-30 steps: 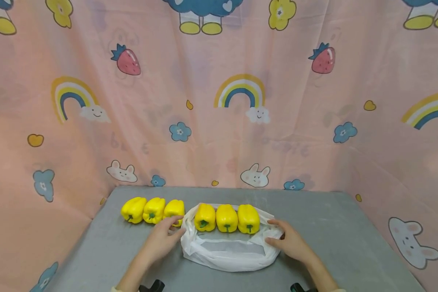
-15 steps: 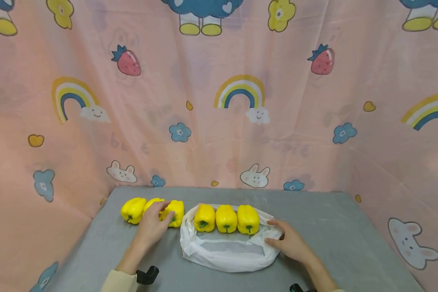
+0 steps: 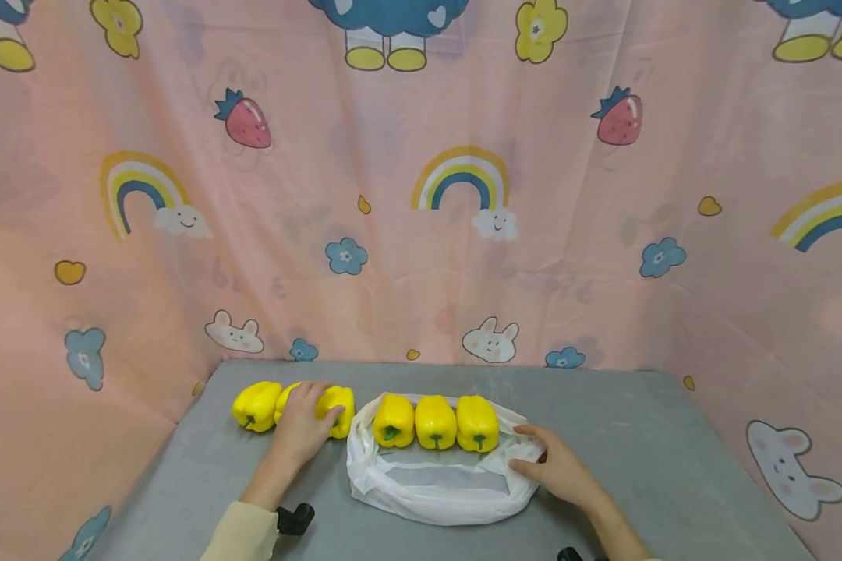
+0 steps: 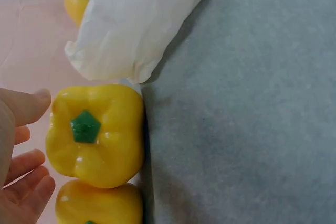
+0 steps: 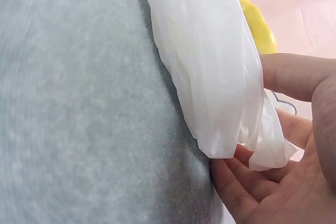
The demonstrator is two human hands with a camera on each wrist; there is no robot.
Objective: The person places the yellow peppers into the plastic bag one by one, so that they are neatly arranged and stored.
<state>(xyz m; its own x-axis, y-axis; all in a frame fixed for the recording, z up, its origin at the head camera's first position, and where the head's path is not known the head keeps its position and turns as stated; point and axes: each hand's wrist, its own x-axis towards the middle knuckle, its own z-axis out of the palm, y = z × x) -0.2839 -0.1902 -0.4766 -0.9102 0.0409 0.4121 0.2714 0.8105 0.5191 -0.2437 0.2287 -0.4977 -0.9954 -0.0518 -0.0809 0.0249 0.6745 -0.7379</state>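
Note:
My left hand (image 3: 305, 421) is at the left row of yellow bell peppers, thumb and fingers spread beside the right-hand pepper (image 3: 337, 411). In the left wrist view, the thumb and fingertips stand right by that pepper (image 4: 100, 135), with its green stem facing the camera. A second pepper (image 4: 100, 203) sits against it. My right hand (image 3: 558, 463) holds the right side of a white plastic bag (image 3: 449, 499), whose mouth lies spread open. In the right wrist view, the bag (image 5: 210, 61) sits between thumb and fingers. Three peppers (image 3: 436, 421) stand side by side within its mouth.
The leftmost pepper (image 3: 256, 405) stands at the grey table's (image 3: 673, 467) far left; its neighbour is partly hidden by my left hand. Behind the table hangs a pink patterned cloth (image 3: 421, 296). A black wrist camera mount (image 3: 295, 519) is on the left wrist.
My left hand has let go of the bag's left edge and moved left to the peppers outside the bag. The right hand and bag have stayed in place.

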